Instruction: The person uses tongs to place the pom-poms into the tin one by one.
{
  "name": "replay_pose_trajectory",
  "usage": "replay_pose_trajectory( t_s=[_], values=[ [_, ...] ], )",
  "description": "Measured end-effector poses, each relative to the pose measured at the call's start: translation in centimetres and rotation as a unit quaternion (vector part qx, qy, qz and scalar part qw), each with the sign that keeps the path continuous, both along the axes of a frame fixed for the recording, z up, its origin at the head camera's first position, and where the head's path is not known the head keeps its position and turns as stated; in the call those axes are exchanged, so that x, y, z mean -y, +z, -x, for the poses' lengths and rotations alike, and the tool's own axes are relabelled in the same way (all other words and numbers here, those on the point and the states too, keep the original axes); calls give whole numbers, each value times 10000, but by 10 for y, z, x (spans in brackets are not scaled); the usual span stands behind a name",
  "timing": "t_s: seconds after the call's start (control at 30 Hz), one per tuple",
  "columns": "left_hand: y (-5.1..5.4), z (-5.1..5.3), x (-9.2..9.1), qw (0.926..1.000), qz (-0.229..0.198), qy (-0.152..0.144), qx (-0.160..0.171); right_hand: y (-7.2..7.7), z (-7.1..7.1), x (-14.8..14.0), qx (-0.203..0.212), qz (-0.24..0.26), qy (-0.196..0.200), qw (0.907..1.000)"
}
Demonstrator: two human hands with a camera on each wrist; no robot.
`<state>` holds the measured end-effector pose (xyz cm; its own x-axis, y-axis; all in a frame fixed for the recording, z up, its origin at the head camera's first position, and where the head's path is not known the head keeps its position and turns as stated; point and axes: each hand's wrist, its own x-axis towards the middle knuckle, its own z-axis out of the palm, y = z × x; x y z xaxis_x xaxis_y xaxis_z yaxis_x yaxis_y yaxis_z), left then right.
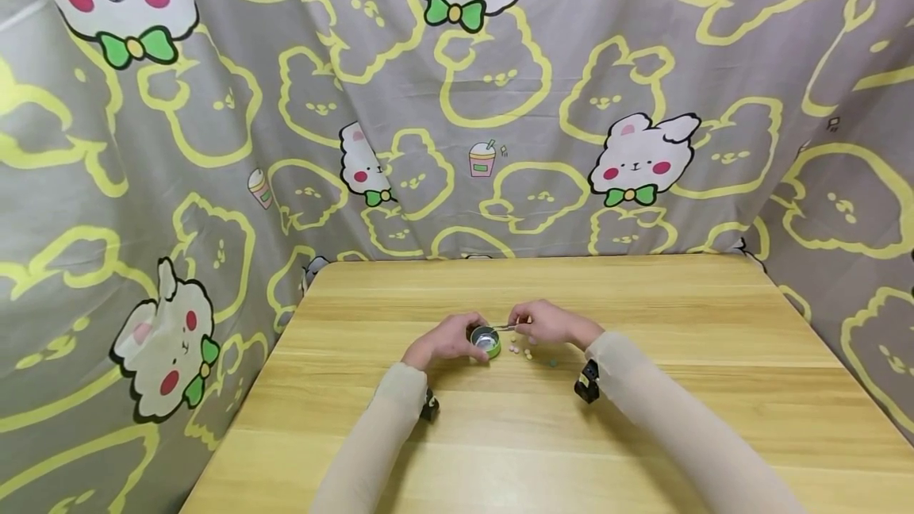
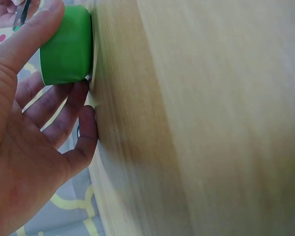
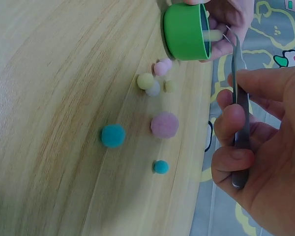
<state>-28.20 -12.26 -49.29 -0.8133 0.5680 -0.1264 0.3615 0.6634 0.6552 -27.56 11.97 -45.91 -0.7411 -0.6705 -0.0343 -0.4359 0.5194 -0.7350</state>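
Note:
My left hand grips a small round green tin, thumb on one side and fingers round the other; the tin stands on the table with its silvery inside facing up. In my right hand I pinch metal tweezers between thumb and fingers. Their bent tips are at the tin's mouth, by a pale yellow pom-pom, blurred and partly within the rim. Beside the tin lie loose pom-poms: a yellow one, a pale grey one, a pink one and a larger lilac one.
A larger blue pom-pom and a small blue pom-pom lie farther from the tin, below my right hand. The wooden table reaches back to a grey patterned curtain, which also hangs along both sides.

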Motion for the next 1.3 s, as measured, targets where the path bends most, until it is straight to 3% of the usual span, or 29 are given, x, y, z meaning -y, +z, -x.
replay_pose_trajectory(
  t_s=[0.17,0.5,0.87,1.3],
  values=[
    [-1,-1,0,10000,-33,-3,-6,2,-1,-2,-13,74,-119,9999],
    [-1,-1,2,10000,-71,15,53,0,5,-33,-774,-27,-473,9959],
    [2,-1,1,10000,7,-8,64,-13,8,-77,-549,-192,-896,9943],
    [1,-2,1,9998,-102,7,149,-27,5,-87,-452,-413,-1020,9929]
  ],
)
